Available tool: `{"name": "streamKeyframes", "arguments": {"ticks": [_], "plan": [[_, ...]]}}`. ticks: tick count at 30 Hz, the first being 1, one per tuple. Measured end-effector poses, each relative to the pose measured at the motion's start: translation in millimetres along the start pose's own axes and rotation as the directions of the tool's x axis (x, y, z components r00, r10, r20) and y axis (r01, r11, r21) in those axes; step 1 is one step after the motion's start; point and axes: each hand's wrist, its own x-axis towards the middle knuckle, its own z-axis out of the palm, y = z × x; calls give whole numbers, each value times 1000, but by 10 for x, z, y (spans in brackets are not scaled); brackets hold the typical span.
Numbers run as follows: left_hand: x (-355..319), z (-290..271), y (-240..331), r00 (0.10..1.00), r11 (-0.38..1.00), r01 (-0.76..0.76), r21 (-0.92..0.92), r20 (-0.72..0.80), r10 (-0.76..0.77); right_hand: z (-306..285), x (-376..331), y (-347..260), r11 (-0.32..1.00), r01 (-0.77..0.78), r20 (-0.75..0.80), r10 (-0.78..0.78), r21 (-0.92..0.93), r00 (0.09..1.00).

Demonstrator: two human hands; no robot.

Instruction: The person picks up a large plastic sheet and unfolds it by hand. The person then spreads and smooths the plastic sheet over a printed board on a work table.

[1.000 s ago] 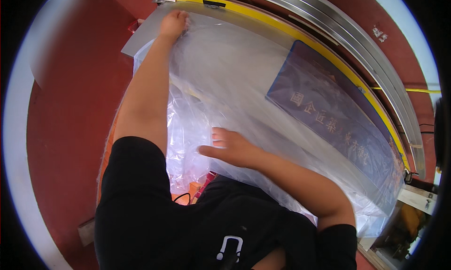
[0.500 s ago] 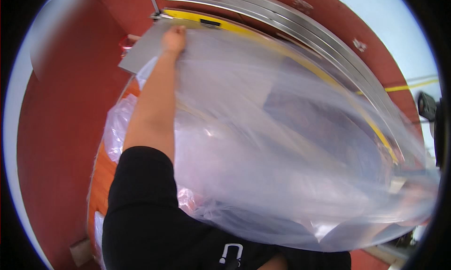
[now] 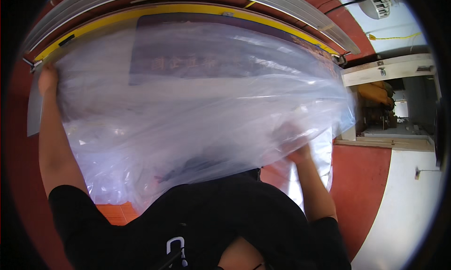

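A large, clear plastic sheet (image 3: 188,101) spreads in loose folds across the view in front of me. At its far left corner, my left hand (image 3: 48,80) is closed on the edge of the sheet, beside a grey panel (image 3: 34,110). My right hand (image 3: 296,148) is behind the sheet's near right part. Its fingers show only hazily through the film, so their grip is unclear. Under the sheet lies a dark purple panel (image 3: 188,49) with faint lettering. Crumpled clear plastic (image 3: 108,176) bunches near my left forearm.
A yellow strip (image 3: 178,9) and a grey metal rail (image 3: 253,0) curve along the far side. Orange-brown floor tiles (image 3: 117,213) show at the near left. To the right are a red floor area (image 3: 359,190), a pale door frame (image 3: 399,65) and a white wall (image 3: 404,199).
My view has swung to the right. My left hand still holds the sheet's far left corner. My right forearm now shows clearly, and the sheet hangs differently, with the purple panel plainer beneath it.
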Motion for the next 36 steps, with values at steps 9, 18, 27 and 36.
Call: {"name": "streamKeyframes", "arguments": {"ticks": [9, 18, 27, 36], "plan": [[-42, 29, -4, 999, 999, 20, 50, 37, -22, -3088, 1077, 260, 354, -463, -338, 362, -812, 869], [-127, -3, -104, 999, 995, 21, 96, 40, -25, -592, 969, -629, 878, 64, 376, 136, -474, 917], [68, 63, -187, 997, 989, 34, 141, 64, -43, 81, 2016, -1462, 961, 263, 45, -267, 83, 963], [-210, -739, -134, 887, 557, 286, -780, 435, 155, 59, 1911, -1970, 956, 282, -62, -277, 85, 959]]}}
